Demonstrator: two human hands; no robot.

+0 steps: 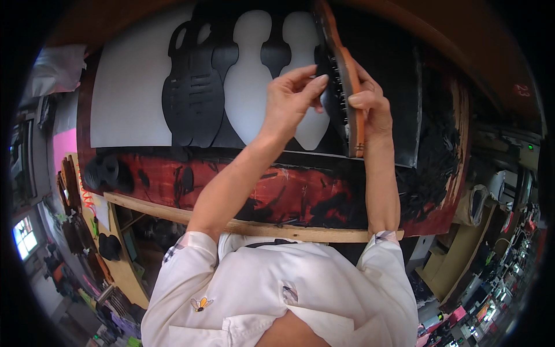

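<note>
My right hand (373, 110) grips a cutting die (357, 124), a long wavy-edged board with an orange-brown side and a dark face with small metal parts. It is tilted up on its edge, its far end near the top of the view. My left hand (289, 101) pinches a thin black cut piece (330, 101) at the die's dark face. Beneath lies a black sheet (277, 52) with figure-shaped cut-outs, through which a pale cutting board (248, 87) shows. A black slotted piece (193, 95), its outline like the cut-outs, rests left of them.
Black scraps (428, 179) are heaped along the right side of the red worktable (277, 191). A wooden strip (173, 214) runs along its near edge. A dark overhang (491, 40) rises at the far right. Tools (75, 191) hang on a stand at the left.
</note>
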